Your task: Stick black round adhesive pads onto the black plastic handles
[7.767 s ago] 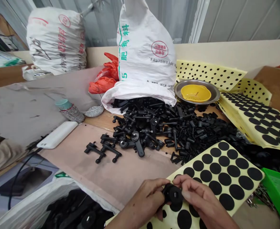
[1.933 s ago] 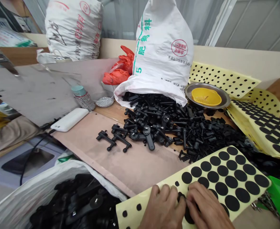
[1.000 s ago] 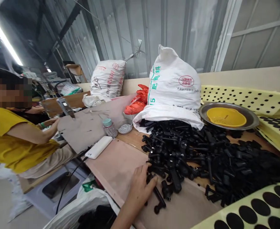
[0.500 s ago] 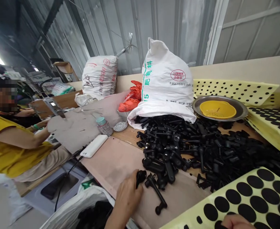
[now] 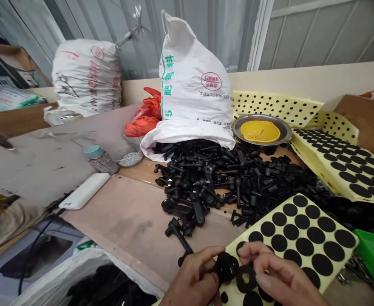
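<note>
My left hand [image 5: 196, 274] grips a rounded, glossy black plastic part [image 5: 228, 265] at the bottom centre. Close beside it, my right hand [image 5: 279, 272] pinches a black ring-shaped pad [image 5: 246, 286] by its edge. Both hands are over a yellow backing sheet [image 5: 290, 220] with rows of black round pads. A black crank-like part [image 5: 181, 239] lies on the table just beyond my left hand. Farther back spreads a large pile of similar black parts [image 5: 212, 178].
A white sack [image 5: 196, 97] opens onto the pile. Behind the pile stands a metal bowl [image 5: 236, 127] with a yellow strainer [image 5: 260, 131]. More dotted sheets [image 5: 365, 163] and a green bin [image 5: 373, 255] are at right. A white power bank-like block [image 5: 86, 191] and jar [image 5: 100, 159] lie left.
My left hand has lifted a black part from the table and moved right to the sheet. The ring pad is now in my right hand. The view has turned right.
</note>
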`<state>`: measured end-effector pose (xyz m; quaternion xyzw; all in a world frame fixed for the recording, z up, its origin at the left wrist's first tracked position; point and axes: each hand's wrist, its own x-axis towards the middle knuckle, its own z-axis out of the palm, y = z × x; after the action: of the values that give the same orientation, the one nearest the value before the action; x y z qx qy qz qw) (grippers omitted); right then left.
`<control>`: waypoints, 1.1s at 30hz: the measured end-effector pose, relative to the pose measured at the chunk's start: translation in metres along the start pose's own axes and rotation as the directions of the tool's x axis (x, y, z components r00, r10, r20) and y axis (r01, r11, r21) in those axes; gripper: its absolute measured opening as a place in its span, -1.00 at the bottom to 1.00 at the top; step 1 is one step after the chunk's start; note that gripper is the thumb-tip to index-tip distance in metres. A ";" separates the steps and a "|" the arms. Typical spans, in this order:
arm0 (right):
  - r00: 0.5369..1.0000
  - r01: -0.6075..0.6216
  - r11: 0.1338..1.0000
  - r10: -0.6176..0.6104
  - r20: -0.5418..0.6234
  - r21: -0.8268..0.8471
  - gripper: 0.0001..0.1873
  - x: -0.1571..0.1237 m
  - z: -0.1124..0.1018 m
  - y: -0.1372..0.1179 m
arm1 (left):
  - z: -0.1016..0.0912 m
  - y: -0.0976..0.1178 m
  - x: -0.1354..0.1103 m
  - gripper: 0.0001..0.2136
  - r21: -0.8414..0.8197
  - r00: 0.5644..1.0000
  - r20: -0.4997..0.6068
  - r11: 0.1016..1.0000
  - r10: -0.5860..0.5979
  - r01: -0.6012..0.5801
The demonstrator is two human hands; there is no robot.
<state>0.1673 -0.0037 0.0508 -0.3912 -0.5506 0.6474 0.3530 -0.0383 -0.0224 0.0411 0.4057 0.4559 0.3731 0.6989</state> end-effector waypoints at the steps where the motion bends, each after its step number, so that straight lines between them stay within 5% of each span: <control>1: 1.000 -0.006 1.000 0.006 -0.005 0.015 -0.79 0.000 0.001 0.001 | 0.001 -0.003 0.001 -0.58 0.018 1.000 0.005 1.000 0.000 0.000; 15: 0.991 -0.124 0.986 0.128 -0.028 0.109 -0.83 0.006 0.010 0.002 | 0.001 0.015 -0.008 -0.58 0.233 0.996 -0.023 0.969 -0.080 0.084; 33: 0.999 -0.017 0.990 0.023 0.037 -0.139 -0.81 0.008 0.005 -0.001 | 0.005 0.016 -0.007 -0.63 0.249 1.000 -0.004 0.968 -0.018 0.018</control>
<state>0.1590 0.0016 0.0509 -0.4077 -0.5971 0.6184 0.3078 -0.0383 -0.0237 0.0592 0.4855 0.5034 0.3071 0.6454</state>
